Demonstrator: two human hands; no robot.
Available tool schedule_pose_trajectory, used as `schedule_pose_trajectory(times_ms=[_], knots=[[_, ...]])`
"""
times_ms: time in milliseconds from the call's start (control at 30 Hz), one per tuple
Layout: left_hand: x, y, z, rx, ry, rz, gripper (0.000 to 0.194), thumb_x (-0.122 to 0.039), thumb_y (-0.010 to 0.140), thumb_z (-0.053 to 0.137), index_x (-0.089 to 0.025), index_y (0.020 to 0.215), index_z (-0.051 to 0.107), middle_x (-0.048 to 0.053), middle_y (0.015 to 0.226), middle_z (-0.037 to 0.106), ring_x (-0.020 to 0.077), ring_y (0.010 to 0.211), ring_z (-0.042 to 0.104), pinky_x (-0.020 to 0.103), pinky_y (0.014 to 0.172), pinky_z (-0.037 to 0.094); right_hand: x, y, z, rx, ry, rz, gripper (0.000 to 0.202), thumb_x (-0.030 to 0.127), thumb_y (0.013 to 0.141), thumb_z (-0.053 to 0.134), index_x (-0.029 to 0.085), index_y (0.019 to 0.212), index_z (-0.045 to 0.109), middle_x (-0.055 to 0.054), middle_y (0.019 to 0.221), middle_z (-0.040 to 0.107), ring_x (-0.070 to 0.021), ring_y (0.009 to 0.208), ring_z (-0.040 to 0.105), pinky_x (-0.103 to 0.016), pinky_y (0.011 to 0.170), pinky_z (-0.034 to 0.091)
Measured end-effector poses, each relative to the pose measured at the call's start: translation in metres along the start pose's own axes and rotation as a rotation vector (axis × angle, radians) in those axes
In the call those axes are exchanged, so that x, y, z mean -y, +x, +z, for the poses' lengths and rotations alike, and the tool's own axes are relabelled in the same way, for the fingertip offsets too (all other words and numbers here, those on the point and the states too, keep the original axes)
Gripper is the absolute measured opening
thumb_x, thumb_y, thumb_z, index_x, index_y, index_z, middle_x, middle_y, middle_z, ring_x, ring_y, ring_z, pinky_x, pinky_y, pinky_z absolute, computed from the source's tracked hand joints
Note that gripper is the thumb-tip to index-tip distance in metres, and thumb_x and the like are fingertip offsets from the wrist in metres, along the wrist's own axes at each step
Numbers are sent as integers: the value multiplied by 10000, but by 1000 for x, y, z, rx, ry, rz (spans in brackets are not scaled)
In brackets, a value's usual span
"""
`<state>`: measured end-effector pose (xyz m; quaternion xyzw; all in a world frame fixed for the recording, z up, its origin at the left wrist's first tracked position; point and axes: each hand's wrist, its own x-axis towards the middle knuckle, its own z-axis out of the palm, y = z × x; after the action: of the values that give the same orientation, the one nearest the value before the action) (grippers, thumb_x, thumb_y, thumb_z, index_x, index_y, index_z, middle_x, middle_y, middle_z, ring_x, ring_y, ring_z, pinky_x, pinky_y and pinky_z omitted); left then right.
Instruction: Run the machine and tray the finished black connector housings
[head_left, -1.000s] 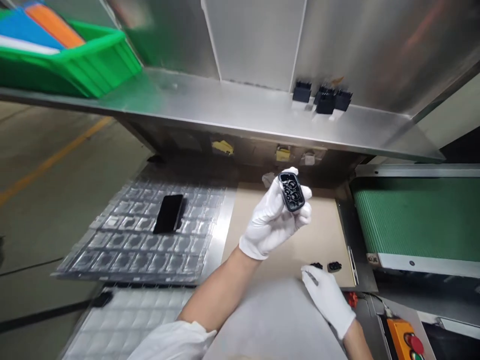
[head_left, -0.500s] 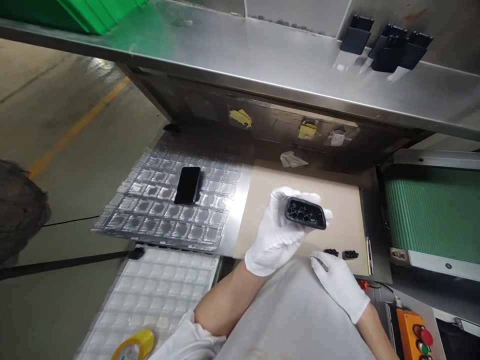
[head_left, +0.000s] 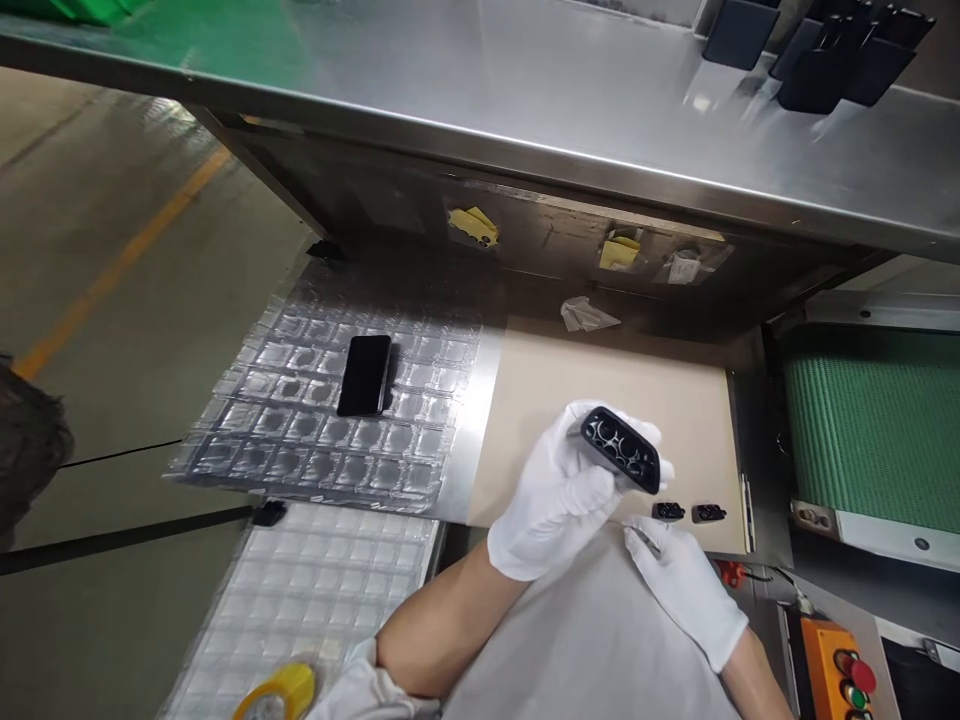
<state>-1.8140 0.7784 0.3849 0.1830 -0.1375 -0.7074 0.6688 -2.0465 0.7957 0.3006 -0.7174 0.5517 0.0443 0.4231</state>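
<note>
My left hand (head_left: 551,490), in a white glove, is wrapped round a black plastic housing (head_left: 621,450). The housing is held tilted above the board, its open side facing me, and round openings show inside it. My right hand (head_left: 686,580), also gloved in white, is lower, beside the lap. Its thumb and fingers are closed together; whatever may be between them is too small to make out. Just beyond its fingers, a small black part (head_left: 668,511) and another small black part (head_left: 709,513) lie on the tan board (head_left: 547,370).
A clear blister tray (head_left: 322,435) with a black phone (head_left: 364,375) on it lies to the left. White trays (head_left: 330,580) and yellow tape (head_left: 289,690) are below. A green conveyor belt (head_left: 877,420) and an orange button box (head_left: 832,660) stand right. A steel shelf (head_left: 465,90) spans above.
My left hand has turned the housing, so its inside faces me more and its right end dips. The right hand stays almost in place. The whole view has shifted slightly.
</note>
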Motion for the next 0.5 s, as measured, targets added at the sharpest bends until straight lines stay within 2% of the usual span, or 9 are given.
schedule_pose_trajectory(times_ms=[100, 200, 500], knots=[[-2, 4, -2, 45, -56, -54, 410, -381, 814, 898, -225, 1113, 665, 69, 1043, 751, 202, 855, 753, 354, 815, 633, 2, 3, -2, 19, 13, 17, 463, 473, 1012, 408, 216, 1126, 776, -90, 1148, 803, -272, 1064, 758, -385, 943, 570], [-4, 7, -4, 35, -73, -92, 450, -394, 819, 893, -215, 1163, 666, 77, 994, 757, 213, 812, 747, 366, 774, 632, 4, 7, -5, 32, 23, 13, 464, 473, 1012, 409, 213, 1136, 773, -103, 1156, 799, -273, 1075, 756, -381, 959, 570], [-8, 12, -6, 81, -102, -63, 460, -375, 830, 886, -197, 1195, 670, 83, 963, 761, 206, 785, 745, 307, 695, 606, 4, 20, -10, 57, -23, -45, 431, 411, 1021, 405, 216, 1124, 775, -106, 1129, 801, -266, 1055, 758, -370, 987, 565]])
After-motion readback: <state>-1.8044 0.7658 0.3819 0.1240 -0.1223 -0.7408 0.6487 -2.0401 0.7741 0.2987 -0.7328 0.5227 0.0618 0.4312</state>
